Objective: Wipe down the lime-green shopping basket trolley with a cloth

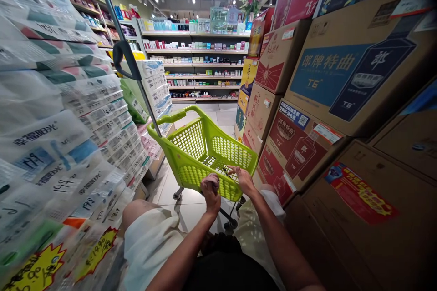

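Note:
A lime-green shopping basket on wheels (191,166) stands tilted on the floor in front of my knees, its lattice inside showing. From its far left corner a long grey pull handle (126,57) slants up to the left. My left hand (210,187) is closed in front of the basket's near side, fingers curled; whatever may be inside it is hidden. Over the near rim, toward the right corner, my right hand (242,180) has its fingers spread, with the tips reaching over the basket. Whether it presses on the rim is hard to tell.
Wrapped paper packs (68,141) are piled high close on my left. Stacked cardboard cartons (324,68) wall off the right side. A tiled floor aisle (218,116) runs between them to shelves of small boxes and bottles (194,63) at the back.

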`<state>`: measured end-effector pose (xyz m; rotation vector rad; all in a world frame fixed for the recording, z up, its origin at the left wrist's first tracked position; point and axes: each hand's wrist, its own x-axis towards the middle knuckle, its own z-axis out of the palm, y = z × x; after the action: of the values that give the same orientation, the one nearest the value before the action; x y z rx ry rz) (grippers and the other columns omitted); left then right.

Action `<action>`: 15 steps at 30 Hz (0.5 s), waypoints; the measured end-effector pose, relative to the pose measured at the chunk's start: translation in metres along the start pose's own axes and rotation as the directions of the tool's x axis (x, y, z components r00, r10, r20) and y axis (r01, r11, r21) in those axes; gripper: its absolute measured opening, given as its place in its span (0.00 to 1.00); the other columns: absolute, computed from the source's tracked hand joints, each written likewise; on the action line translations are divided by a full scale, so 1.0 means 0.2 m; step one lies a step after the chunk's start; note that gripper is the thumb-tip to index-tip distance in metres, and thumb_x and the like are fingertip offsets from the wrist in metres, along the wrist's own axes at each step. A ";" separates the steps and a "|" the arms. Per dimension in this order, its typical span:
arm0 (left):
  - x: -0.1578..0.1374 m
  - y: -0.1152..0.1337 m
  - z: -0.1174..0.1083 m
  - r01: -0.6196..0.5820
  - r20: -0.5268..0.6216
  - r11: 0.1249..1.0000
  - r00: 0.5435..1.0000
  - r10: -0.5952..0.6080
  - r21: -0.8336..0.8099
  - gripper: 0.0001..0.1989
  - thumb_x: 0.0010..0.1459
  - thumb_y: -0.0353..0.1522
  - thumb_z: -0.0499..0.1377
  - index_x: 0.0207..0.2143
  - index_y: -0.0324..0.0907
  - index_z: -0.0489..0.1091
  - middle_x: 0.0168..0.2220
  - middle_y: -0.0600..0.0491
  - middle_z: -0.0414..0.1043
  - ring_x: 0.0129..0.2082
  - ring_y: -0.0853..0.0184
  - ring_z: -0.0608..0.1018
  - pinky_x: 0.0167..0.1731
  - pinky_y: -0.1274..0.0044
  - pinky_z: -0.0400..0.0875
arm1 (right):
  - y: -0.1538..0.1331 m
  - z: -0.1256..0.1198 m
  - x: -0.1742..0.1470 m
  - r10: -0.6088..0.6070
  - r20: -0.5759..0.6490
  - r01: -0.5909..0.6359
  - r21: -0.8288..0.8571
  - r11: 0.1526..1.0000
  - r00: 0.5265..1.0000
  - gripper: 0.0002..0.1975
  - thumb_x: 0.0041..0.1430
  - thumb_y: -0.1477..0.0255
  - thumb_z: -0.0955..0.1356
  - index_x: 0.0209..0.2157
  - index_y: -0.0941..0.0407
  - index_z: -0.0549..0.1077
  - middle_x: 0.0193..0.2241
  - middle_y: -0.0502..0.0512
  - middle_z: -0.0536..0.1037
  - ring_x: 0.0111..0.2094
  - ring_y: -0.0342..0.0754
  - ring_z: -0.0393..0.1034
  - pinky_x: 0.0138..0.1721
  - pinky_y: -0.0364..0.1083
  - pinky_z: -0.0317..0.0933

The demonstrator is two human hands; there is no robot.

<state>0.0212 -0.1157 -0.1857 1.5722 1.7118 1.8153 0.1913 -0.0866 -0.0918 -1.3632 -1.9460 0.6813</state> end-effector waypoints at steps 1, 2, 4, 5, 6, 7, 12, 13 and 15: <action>0.03 0.02 -0.01 0.013 -0.065 1.000 0.998 -0.012 0.015 0.17 0.47 0.19 0.53 0.37 0.47 0.66 0.45 0.46 0.63 0.51 0.54 0.70 0.62 0.55 0.65 | 0.00 0.00 0.00 0.003 -0.004 -0.003 0.023 1.000 1.000 0.38 0.76 0.57 0.42 0.63 0.50 0.75 0.47 0.56 0.85 0.59 0.53 0.74 0.64 0.56 0.61; 0.06 0.04 -0.01 0.022 -0.113 0.999 0.993 -0.018 0.028 0.16 0.48 0.19 0.53 0.37 0.47 0.66 0.45 0.46 0.63 0.51 0.54 0.70 0.62 0.55 0.65 | -0.01 0.01 0.00 0.014 -0.011 -0.014 0.034 0.999 1.000 0.40 0.76 0.55 0.42 0.63 0.50 0.75 0.47 0.56 0.85 0.59 0.53 0.74 0.65 0.57 0.61; 0.09 0.09 -0.01 -0.016 -0.090 0.999 0.996 0.018 0.028 0.16 0.51 0.20 0.54 0.39 0.46 0.67 0.47 0.44 0.64 0.53 0.53 0.69 0.63 0.54 0.63 | -0.02 0.02 0.00 0.046 -0.021 -0.045 0.039 0.998 0.999 0.43 0.75 0.52 0.40 0.62 0.50 0.75 0.46 0.56 0.85 0.59 0.54 0.74 0.66 0.58 0.60; 0.07 0.11 -0.01 -0.057 -0.027 0.998 0.998 0.058 0.014 0.15 0.52 0.21 0.54 0.40 0.46 0.69 0.48 0.43 0.65 0.55 0.53 0.69 0.63 0.54 0.63 | -0.02 0.03 0.00 0.062 -0.024 -0.061 0.046 0.997 0.998 0.44 0.74 0.51 0.40 0.62 0.49 0.76 0.46 0.56 0.85 0.59 0.54 0.74 0.66 0.58 0.59; 0.03 0.12 0.00 -0.100 0.050 0.995 0.994 0.100 -0.005 0.13 0.54 0.22 0.54 0.39 0.46 0.70 0.48 0.43 0.66 0.56 0.53 0.69 0.63 0.55 0.64 | -0.03 0.04 0.00 0.076 -0.025 -0.074 0.061 0.995 0.997 0.45 0.73 0.49 0.39 0.61 0.49 0.77 0.45 0.56 0.85 0.59 0.54 0.74 0.67 0.58 0.58; -0.03 0.12 0.01 -0.134 0.124 0.991 0.983 0.136 -0.026 0.12 0.56 0.23 0.54 0.37 0.46 0.71 0.48 0.43 0.68 0.55 0.53 0.70 0.61 0.55 0.66 | -0.03 0.04 0.01 0.087 -0.023 -0.084 0.085 0.993 0.996 0.46 0.72 0.48 0.38 0.60 0.48 0.77 0.45 0.56 0.85 0.60 0.54 0.73 0.67 0.58 0.57; -0.19 0.09 0.01 -0.129 0.289 0.986 0.945 0.155 -0.107 0.08 0.62 0.30 0.55 0.31 0.47 0.72 0.42 0.45 0.74 0.49 0.56 0.76 0.55 0.59 0.73 | -0.03 0.04 0.02 0.115 0.017 -0.115 0.234 0.965 0.993 0.50 0.68 0.40 0.38 0.62 0.47 0.75 0.44 0.55 0.85 0.59 0.56 0.73 0.66 0.60 0.59; -0.17 0.09 0.01 -0.099 0.267 0.989 0.956 0.125 -0.110 0.08 0.63 0.31 0.56 0.30 0.47 0.71 0.42 0.45 0.74 0.48 0.57 0.76 0.55 0.59 0.73 | -0.03 0.03 0.03 0.115 0.028 -0.118 0.265 0.957 0.993 0.50 0.67 0.39 0.39 0.62 0.47 0.75 0.43 0.55 0.85 0.59 0.57 0.74 0.66 0.60 0.60; -0.14 0.10 0.02 -0.046 0.206 0.994 0.976 0.066 -0.103 0.08 0.63 0.32 0.56 0.30 0.47 0.70 0.42 0.45 0.73 0.48 0.58 0.76 0.55 0.58 0.73 | -0.04 0.03 0.04 0.107 0.047 -0.117 0.333 0.936 0.993 0.51 0.66 0.37 0.40 0.63 0.49 0.74 0.42 0.57 0.85 0.56 0.57 0.76 0.65 0.61 0.60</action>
<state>0.0446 -0.1395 -0.1858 1.7180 1.4785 1.6629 0.1809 -0.0826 -0.0886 -1.2607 -1.6855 1.0401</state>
